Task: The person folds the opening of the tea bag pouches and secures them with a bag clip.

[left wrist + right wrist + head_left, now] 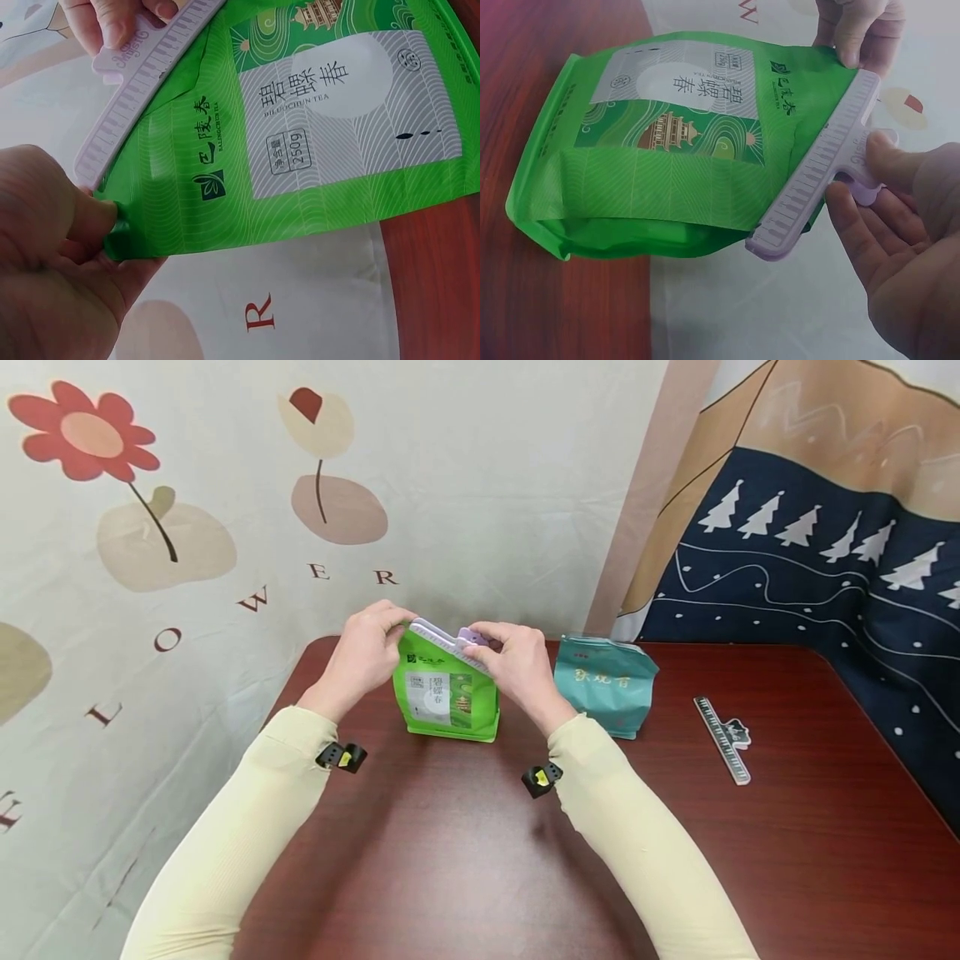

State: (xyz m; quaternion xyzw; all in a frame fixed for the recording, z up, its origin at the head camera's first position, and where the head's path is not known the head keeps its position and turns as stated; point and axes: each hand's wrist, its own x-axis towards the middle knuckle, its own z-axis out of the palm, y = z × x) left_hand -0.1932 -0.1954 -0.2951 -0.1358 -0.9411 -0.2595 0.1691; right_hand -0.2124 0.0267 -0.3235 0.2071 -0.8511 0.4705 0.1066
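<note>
- Our left hand (366, 647) is pinching the glossy green tea bag (447, 695).
- Our right hand (521, 664) is pinching the long lilac plastic clip (817, 166).
- We're risking slippage: the clip is slanting.

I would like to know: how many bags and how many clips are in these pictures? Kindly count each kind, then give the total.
Bags: 2 (green bag, teal bag)
Clips: 2 (purple clip, black-and-white clip)
Total: 4
</note>
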